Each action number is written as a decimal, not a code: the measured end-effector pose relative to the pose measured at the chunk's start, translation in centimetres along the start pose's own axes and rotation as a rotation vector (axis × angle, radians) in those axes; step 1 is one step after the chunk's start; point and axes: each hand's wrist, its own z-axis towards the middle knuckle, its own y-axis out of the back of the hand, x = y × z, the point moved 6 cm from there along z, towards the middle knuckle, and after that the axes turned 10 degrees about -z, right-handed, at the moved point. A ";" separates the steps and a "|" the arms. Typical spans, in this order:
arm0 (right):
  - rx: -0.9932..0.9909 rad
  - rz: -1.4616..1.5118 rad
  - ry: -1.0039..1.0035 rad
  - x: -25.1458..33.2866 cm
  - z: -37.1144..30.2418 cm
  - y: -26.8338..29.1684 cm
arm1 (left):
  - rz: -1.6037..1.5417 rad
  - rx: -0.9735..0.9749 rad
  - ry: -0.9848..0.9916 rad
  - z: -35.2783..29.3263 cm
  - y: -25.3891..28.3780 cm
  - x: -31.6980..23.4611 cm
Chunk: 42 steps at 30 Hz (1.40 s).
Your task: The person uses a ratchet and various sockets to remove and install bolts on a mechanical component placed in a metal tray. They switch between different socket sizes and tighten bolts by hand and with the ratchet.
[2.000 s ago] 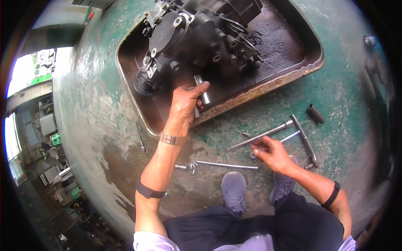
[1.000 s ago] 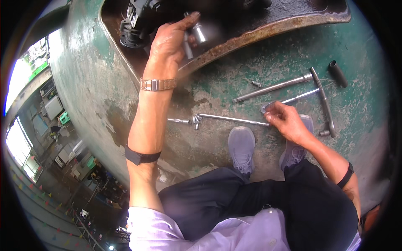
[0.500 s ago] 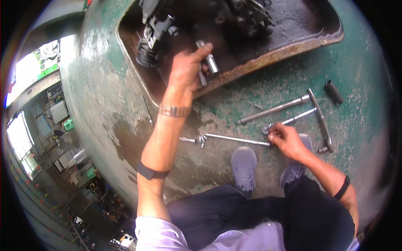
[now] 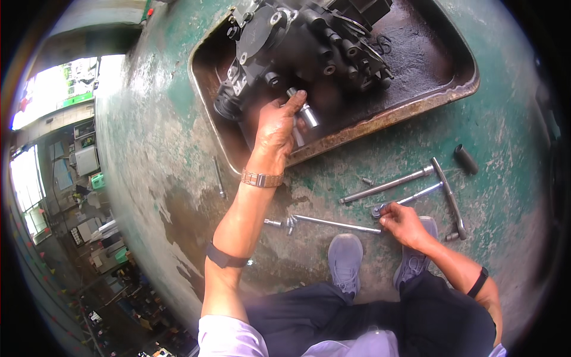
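The left hand (image 4: 275, 122) pinches a shiny socket (image 4: 304, 112) between thumb and fingertips, holding it just at the pump (image 4: 297, 44) in the rusty tray (image 4: 416, 116) at 12 o'clock, probably to line it up with a fitting. At 4 o'clock the right hand (image 4: 404, 225) closes loosely on a ratchet (image 4: 410, 199) lying on the green floor (image 4: 160, 154), likely kept ready. A long bar (image 4: 333, 223) lies at 6 o'clock, beside the shoes (image 4: 345, 262).
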 end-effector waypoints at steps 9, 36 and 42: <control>0.007 0.040 -0.018 -0.2 0.1 -0.1 | -0.129 -0.022 0.035 0.4 0.3 0.6; 0.041 0.138 -0.033 -0.2 0.5 0.0 | -0.052 -0.022 -0.050 -0.4 0.9 -1.5; 0.043 0.133 -0.034 -0.4 0.6 -0.1 | -0.135 -0.041 -0.090 -0.6 0.5 -2.1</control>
